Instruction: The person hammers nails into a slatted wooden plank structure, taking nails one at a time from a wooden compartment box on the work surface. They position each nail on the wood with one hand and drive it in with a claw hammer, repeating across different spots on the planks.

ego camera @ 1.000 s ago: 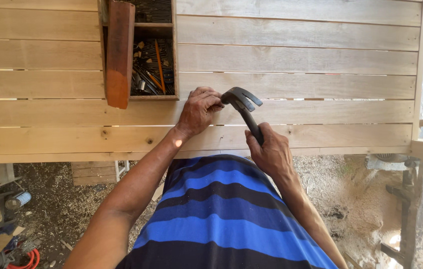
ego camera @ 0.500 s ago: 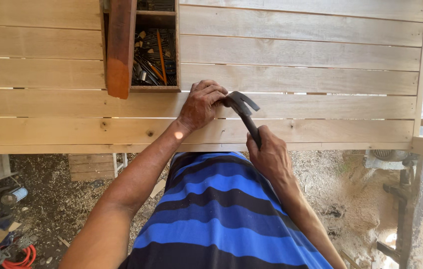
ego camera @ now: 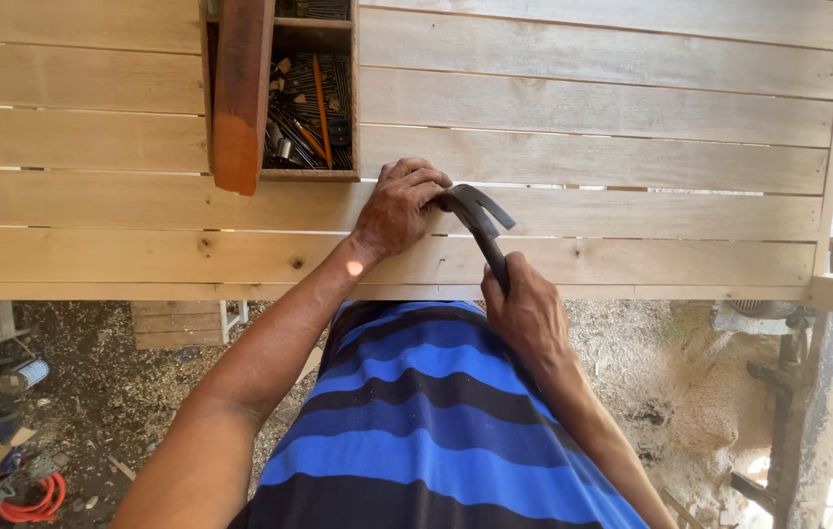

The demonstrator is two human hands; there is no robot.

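A slatted surface of pale wooden planks [ego camera: 612, 167] lies in front of me. My left hand [ego camera: 399, 208] rests on a plank with its fingers bunched at the head of a dark claw hammer [ego camera: 480, 217]; whether it pinches a nail is hidden. My right hand [ego camera: 526, 315] grips the hammer's handle near the front edge, with the hammer head down on the plank beside my left fingers.
A wooden box [ego camera: 309, 108] of nails and small tools sits on the planks at the back, with a reddish board [ego camera: 240, 88] lying across it. Below are a sawdust-strewn floor, wood offcuts [ego camera: 176, 323], an orange cord [ego camera: 34, 504] and a metal stand [ego camera: 789, 392] at right.
The hammer head has stayed at my left fingers, shifting only slightly. The view has dropped a little and drawn closer to the planks.
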